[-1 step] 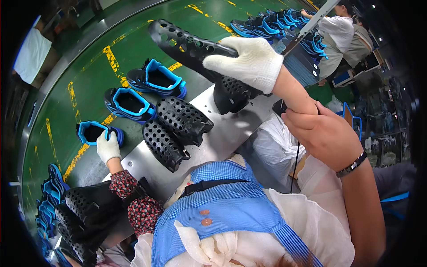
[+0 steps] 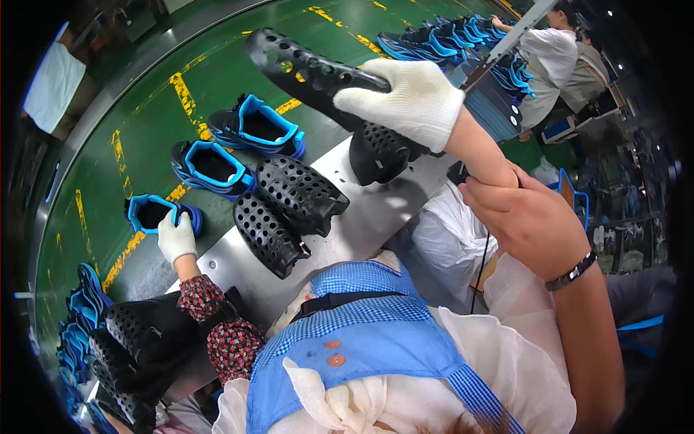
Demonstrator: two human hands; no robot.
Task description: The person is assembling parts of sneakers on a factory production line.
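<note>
My left hand (image 2: 177,241), in a white glove below a floral sleeve, grips the collar of a dark blue shoe (image 2: 142,214) with bright blue lining. In a white glove too, my right hand (image 2: 408,101) holds a black perforated plastic shoe tree (image 2: 311,76) by one end, raised above the bench. A bare hand with a bracelet (image 2: 531,220), apparently another person's, is wrapped round my right forearm beside a black device with a cable. Two more shoes (image 2: 215,168) (image 2: 264,130) stand beyond my left hand. Nearer me are perforated shoe trees (image 2: 298,194) (image 2: 267,235) on the bench.
The metal bench (image 2: 347,249) runs diagonally past a green surface (image 2: 155,94) with yellow lines. Another black perforated shoe tree (image 2: 379,155) sits below my right hand. A white plastic bag (image 2: 452,239) lies at right. Rows of shoes (image 2: 434,43) and people (image 2: 553,61) are at far right.
</note>
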